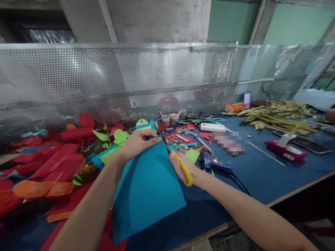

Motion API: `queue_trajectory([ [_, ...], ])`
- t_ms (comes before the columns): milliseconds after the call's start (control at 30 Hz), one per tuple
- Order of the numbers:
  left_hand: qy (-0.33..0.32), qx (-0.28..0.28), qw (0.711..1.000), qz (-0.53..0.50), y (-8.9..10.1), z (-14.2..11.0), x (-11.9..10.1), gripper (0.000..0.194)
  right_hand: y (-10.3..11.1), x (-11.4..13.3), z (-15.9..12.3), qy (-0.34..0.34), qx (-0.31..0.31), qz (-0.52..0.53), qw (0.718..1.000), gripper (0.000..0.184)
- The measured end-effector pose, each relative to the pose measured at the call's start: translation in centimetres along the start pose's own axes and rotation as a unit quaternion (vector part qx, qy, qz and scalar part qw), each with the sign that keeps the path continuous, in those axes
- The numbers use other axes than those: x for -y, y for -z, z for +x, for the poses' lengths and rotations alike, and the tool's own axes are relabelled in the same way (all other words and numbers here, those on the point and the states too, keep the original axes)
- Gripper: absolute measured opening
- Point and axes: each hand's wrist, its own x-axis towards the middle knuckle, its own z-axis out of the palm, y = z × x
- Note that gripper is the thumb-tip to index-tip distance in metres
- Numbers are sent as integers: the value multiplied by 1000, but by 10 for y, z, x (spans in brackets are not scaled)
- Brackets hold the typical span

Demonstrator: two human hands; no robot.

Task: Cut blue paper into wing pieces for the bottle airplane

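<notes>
A large sheet of blue paper (151,184) hangs from my left hand (140,141), which pinches its upper edge between thumb and fingers. Yellow-handled scissors (183,169) are in my right hand (181,165), fingers closed round the handles. Their blades lie at the sheet's top right edge, close to my left fingertips. How far the blades are apart is hard to make out. Just beyond them are a blue strip and a round yellow paper piece (142,122).
Red paper shapes (60,162) pile up on the left. Colored scraps (183,137), a blue glue gun (214,165) and a white case (212,127) lie ahead and right. Farther right are a purple power strip (285,150), a phone (311,143) and dried stalks (272,113). A perforated metal panel (157,76) stands behind.
</notes>
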Motion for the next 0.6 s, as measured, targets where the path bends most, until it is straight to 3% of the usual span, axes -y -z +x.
queue_trajectory([
  [333,10,-1,1000,-15,0,-1,0,30,1,1,0,11,0,16,1000,53],
  [500,14,-2,1000,-15,1,1,0,31,0,2,0,8,-21,39,999,55],
  [600,31,-33,999,-9,2,2,2,31,-3,-1,0,-9,-50,82,995,56],
])
